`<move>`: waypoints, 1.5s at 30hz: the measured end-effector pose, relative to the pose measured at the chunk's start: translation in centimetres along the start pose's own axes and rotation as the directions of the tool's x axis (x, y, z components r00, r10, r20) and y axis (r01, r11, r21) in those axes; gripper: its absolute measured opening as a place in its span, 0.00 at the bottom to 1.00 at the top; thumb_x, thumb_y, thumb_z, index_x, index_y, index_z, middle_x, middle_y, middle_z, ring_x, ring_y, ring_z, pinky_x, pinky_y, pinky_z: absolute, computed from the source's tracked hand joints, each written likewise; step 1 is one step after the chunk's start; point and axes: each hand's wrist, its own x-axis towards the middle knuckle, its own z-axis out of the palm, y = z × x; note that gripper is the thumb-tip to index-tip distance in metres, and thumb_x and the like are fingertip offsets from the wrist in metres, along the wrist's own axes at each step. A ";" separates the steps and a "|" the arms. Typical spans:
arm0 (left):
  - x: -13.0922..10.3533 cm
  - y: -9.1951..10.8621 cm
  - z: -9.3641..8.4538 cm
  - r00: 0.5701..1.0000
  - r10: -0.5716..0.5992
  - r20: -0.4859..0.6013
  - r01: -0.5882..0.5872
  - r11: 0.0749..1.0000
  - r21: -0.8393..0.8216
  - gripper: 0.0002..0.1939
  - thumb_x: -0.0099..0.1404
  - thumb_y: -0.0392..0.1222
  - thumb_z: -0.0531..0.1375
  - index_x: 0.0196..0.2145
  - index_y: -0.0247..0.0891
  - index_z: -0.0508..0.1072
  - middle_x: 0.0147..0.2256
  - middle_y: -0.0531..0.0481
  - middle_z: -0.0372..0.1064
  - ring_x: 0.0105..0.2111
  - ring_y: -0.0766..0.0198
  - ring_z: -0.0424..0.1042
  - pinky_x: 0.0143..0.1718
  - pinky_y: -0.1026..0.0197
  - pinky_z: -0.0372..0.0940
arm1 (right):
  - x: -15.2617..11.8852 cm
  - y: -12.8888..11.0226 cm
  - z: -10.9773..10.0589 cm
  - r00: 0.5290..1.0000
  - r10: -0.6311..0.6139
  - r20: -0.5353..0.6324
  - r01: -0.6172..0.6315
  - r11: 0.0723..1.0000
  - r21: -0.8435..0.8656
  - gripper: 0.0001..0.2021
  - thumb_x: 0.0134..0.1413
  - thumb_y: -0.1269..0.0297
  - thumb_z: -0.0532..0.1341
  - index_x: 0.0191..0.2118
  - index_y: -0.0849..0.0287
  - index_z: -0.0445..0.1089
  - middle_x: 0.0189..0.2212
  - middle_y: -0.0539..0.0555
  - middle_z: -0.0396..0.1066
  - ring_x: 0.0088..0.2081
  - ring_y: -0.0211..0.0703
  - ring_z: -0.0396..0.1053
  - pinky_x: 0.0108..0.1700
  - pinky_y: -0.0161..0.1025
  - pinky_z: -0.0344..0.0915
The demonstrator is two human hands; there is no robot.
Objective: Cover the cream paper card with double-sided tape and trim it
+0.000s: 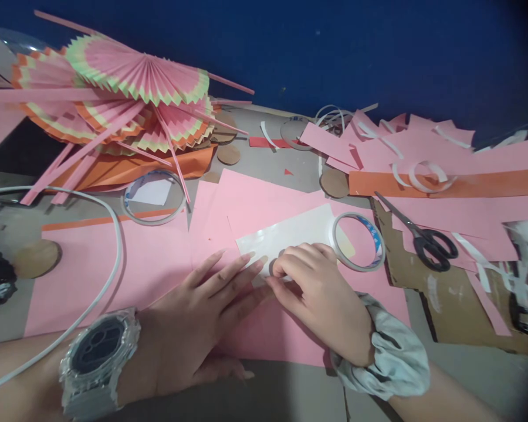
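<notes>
My left hand [215,310] lies flat on pink paper [259,196], fingers stretched, their tips at the lower left edge of a glossy white piece [290,231]. A watch is on that wrist. My right hand [317,290] is closed, with thumb and fingers pinched at the lower edge of the white piece; what lies between them is hidden. Just beyond the right hand, a roll of tape [381,246] rests against the right end of the white piece, on the pink paper. A cloth scrunchie [391,351] circles my right wrist.
Pleated paper fans [136,73] are heaped at the back left. An empty tape ring [125,205] and a white cable [117,234] lie at left. Black-handled scissors [435,246], pink scraps [440,152], an orange strip [488,183] and cardboard [466,316] spread across the right.
</notes>
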 end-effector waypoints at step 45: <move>-0.5 -0.1 0.8 0.997 0.020 -0.071 -0.016 0.999 0.050 0.38 0.64 0.63 0.46 0.62 0.33 0.54 0.62 0.41 0.53 0.63 0.49 0.46 0.62 0.49 0.31 | -0.5 -1.2 0.2 0.997 -0.011 -0.076 -0.011 0.959 -0.282 0.09 0.60 0.67 0.52 0.28 0.58 0.62 0.26 0.49 0.65 0.33 0.42 0.59 0.45 0.45 0.47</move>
